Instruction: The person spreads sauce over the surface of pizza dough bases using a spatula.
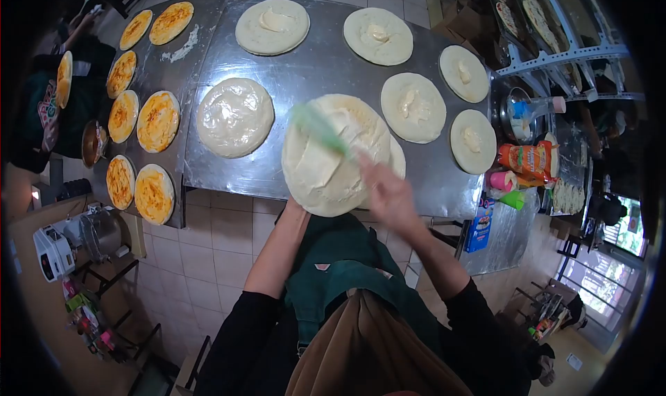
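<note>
My left hand [298, 207] is under a flat round of dough [312, 167], holding it up and tilted at the table's front edge; its fingers are hidden beneath. A pale creamy spread covers much of the round. My right hand [386, 193] grips a green spatula [319, 129], blurred by motion, over the spread. Behind the held round, part of another dough round [397, 161] shows on the table. To the left lies a glossy dough round [235, 117]. Further rounds carry a dab of spread in the middle, such as the dough round [413, 107] on the right.
The metal table [326, 63] holds several dough rounds. Several orange-topped rounds [158, 121] lie at the left, where another person [59, 105] holds one. On the right are a metal bowl [517, 112], an orange packet [528, 160], a blue box [479, 226] and a rack [569, 59].
</note>
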Available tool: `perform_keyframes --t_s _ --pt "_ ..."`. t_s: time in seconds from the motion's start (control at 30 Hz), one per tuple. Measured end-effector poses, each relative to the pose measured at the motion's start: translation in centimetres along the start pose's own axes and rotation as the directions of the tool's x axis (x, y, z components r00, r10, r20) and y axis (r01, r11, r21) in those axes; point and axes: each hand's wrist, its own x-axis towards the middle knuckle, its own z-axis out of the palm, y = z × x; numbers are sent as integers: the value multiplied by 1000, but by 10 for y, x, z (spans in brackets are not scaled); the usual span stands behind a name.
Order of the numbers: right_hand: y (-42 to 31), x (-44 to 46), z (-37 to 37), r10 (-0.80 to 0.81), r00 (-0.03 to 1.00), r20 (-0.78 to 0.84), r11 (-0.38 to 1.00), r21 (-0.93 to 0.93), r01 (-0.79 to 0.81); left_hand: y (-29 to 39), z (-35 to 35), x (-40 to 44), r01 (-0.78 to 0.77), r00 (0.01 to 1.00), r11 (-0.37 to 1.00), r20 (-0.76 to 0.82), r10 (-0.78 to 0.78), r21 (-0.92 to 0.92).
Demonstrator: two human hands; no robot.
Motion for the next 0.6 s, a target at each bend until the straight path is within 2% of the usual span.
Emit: perform_keyframes --t_s 0.1,0.13,0.23,0.3,0.37,0.4,0.5,0.53,0.57,0.6 --pt "-36 -37 -4 -211 951 226 970 -70 232 -7 2 -20 -12 1000 1000 9 12 7" --pt "-38 -41 -8 -237 939 248 966 -44 255 -9 4 -25 -18 1000 1000 13 18 13" --pt "-10 -27 -23 -36 997 62 993 114 29 -15 6 -38 -30 999 999 29 30 19" --pt "-2 -25 -26 -100 995 22 994 54 98 -18 7 -45 -40 999 999 37 39 22" --pt "-20 -48 -17 -207 973 106 976 -40 213 -20 9 -52 -55 998 998 43 54 32" --pt "-38 -63 -22 -153 943 295 974 -117 195 -20 10 -55 -60 997 998 46 59 30" --pt "-27 -72 -24 -155 967 202 981 150 126 -21 12 -65 -73 996 996 50 71 48" --pt "-9 -63 -23 -153 988 2 958 246 148 -22 13 -67 -77 996 996 52 75 51" --pt "-2 -42 -39 -17 989 -147 943 327 65 -22 15 -68 -81 995 995 62 78 53" --pt "1 -50 -36 -20 999 -45 978 205 29 -23 16 -69 -88 994 994 66 84 58"
